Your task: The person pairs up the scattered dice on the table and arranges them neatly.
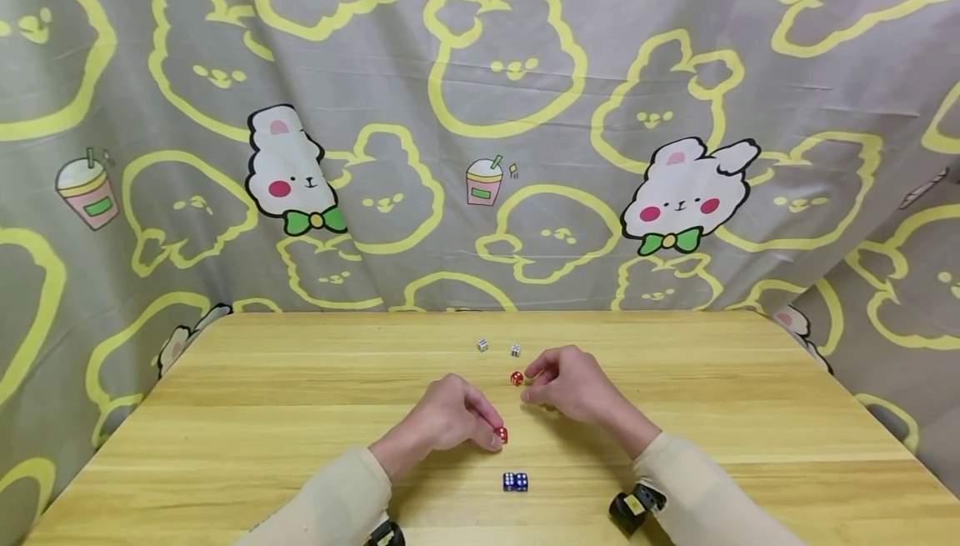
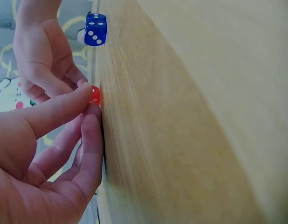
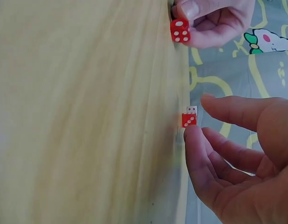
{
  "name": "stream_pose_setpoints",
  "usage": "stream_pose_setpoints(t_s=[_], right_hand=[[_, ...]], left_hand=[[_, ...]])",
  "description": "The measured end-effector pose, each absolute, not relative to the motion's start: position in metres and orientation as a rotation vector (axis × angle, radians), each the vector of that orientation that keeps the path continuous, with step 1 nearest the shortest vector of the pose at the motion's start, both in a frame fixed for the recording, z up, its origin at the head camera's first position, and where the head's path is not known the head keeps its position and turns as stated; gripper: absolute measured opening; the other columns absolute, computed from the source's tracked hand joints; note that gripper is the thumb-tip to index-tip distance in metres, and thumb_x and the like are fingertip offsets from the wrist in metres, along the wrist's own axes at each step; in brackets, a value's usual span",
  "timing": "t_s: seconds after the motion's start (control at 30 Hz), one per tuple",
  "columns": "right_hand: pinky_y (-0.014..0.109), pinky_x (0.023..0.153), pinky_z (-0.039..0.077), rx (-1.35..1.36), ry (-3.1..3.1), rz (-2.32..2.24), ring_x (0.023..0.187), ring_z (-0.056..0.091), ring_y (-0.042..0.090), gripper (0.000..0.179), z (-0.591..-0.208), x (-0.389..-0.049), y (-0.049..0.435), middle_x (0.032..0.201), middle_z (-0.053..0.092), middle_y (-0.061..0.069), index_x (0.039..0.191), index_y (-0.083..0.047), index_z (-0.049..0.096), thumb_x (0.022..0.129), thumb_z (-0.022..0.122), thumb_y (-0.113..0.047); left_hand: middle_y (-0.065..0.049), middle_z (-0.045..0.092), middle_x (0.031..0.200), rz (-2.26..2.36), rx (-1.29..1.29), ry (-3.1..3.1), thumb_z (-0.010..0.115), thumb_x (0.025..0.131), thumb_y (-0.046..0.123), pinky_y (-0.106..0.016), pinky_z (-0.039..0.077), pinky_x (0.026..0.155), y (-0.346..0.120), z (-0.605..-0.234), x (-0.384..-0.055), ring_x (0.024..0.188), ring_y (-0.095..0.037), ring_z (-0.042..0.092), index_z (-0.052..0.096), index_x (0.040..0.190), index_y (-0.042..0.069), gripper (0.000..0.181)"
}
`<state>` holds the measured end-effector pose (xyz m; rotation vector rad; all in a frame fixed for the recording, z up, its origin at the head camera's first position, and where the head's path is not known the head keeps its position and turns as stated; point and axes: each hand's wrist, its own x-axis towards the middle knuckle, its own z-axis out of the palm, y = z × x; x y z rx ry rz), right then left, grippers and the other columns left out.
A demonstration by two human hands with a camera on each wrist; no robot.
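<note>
My left hand (image 1: pixel 452 414) pinches a red die (image 1: pixel 502 435) between thumb and index fingertip, low at the tabletop; in the left wrist view the thumb and finger cover much of it. Farther back lies a second red die (image 1: pixel 517 378). My right hand (image 1: pixel 572 383) is just right of that one, thumb and index finger spread apart with nothing between them. In the right wrist view the far red die (image 3: pixel 189 120) shows close beyond the index fingertip. Two blue dice (image 1: pixel 515 482) sit side by side in front of my left hand.
Two white dice stand apart toward the back of the wooden table (image 1: pixel 315 379), a left one (image 1: pixel 482 346) and a right one (image 1: pixel 515 350). Behind the table's back edge hangs a grey curtain (image 1: pixel 420 254) with yellow outlines and rabbits.
</note>
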<state>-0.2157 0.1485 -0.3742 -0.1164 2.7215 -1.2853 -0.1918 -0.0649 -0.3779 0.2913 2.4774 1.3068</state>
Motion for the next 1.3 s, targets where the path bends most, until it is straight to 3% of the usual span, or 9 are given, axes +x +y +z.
stream_pose_setpoints(t_s=[0.73, 1.3], right_hand=[[0.026, 0.06, 0.051, -0.032, 2.783, -1.171, 0.068, 0.063, 0.016, 0.019, -0.378, -0.231, 0.138, 0.08, 0.071, 0.005, 0.088, -0.007, 0.075, 0.082, 0.092, -0.013], [0.024, 0.059, 0.048, -0.018, 2.807, -1.145, 0.068, 0.061, 0.015, 0.017, -0.38, -0.236, 0.135, 0.076, 0.07, 0.003, 0.081, -0.011, 0.075, 0.083, 0.091, -0.016]], left_hand=[[0.0, 0.081, 0.077, 1.314, 0.315, 2.476, 0.096, 0.073, 0.005, -0.031, 0.054, 0.09, -0.065, -0.378, -0.192, 0.073, -0.008, 0.073, 0.083, 0.082, 0.012, 0.018], [0.001, 0.081, 0.075, 1.283, 0.302, 2.501, 0.097, 0.072, 0.007, -0.033, 0.054, 0.093, -0.064, -0.377, -0.193, 0.074, -0.007, 0.072, 0.083, 0.08, 0.014, 0.018]])
